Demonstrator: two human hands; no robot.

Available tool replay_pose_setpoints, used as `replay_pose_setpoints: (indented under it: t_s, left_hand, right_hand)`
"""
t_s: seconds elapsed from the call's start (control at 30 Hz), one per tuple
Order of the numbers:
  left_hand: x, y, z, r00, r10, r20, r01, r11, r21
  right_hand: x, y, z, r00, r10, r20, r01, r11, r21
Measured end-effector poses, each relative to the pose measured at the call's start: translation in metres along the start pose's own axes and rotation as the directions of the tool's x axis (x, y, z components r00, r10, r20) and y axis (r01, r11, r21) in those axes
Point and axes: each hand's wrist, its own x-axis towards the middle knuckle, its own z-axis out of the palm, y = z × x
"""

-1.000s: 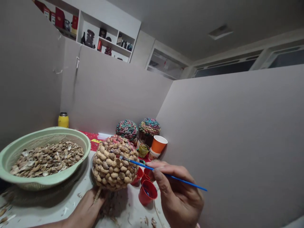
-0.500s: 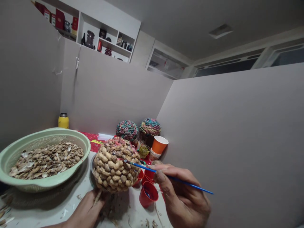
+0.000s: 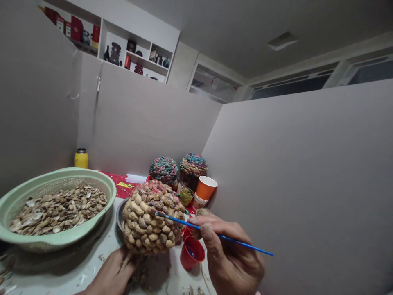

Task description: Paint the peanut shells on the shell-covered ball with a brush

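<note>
Grey panels (image 3: pixel 147 119) enclose the work area on the left, back and right; white shelves (image 3: pixel 147 62) with vases and boxes stand above the back one. Scraps litter the pale tabletop (image 3: pixel 103 231).

Placed at the near centre is a ball (image 3: pixel 153 231) covered in peanuts. Its lower part is plain tan; red and pink patches mark the top. Part of a grey dish (image 3: pixel 119 223) shows behind its left side.

Fingers of the right hand (image 3: pixel 231 250) are pinched on a blue brush (image 3: pixel 176 220), whose bristles are at the ball's upper front; contact cannot be confirmed. The left hand (image 3: pixel 115 268) is at the ball's underside, beside a thin pale strip (image 3: pixel 125 261). Its fingertips are hidden, so their grip cannot be determined.

A red cup (image 3: pixel 192 255) containing dark liquid stands between the ball and the right hand. Left of the ball, a green basin (image 3: pixel 58 241) holds shells (image 3: pixel 61 209); a yellow bottle (image 3: pixel 81 159) stands behind it. Two multicoloured balls (image 3: pixel 163 169) are at the rear, near an orange cup (image 3: pixel 205 188).
</note>
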Motion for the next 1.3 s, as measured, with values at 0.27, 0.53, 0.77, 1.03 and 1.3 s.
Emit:
replay_pose_setpoints:
  t_s: [0.27,0.53,0.77,1.03,1.3]
  left_hand:
    - [-0.001,0.020,-0.002,0.999,0.007,-0.037,-0.008,1.000,-0.018]
    - [-0.003,0.026,-0.004,0.999,0.026,-0.035,-0.026,1.000,-0.005]
    - [-0.003,0.035,-0.006,0.998,0.065,0.000,-0.065,0.998,-0.015]
    - [-0.003,0.040,-0.007,0.998,0.044,-0.038,-0.045,0.998,-0.034]
    - [-0.002,0.027,-0.005,0.999,0.027,-0.046,-0.029,0.999,-0.046]
  right_hand:
    - [-0.006,0.000,-0.013,0.999,-0.023,-0.028,0.020,0.995,-0.098]
    - [-0.008,0.000,-0.011,0.993,-0.121,0.015,0.121,0.992,-0.045]
    - [-0.005,-0.002,-0.012,0.984,-0.139,0.113,0.152,0.982,-0.114]
    - [-0.008,-0.002,-0.018,0.986,-0.140,0.093,0.147,0.986,-0.082]
    - [-0.006,0.001,-0.014,0.986,-0.146,0.084,0.154,0.984,-0.093]
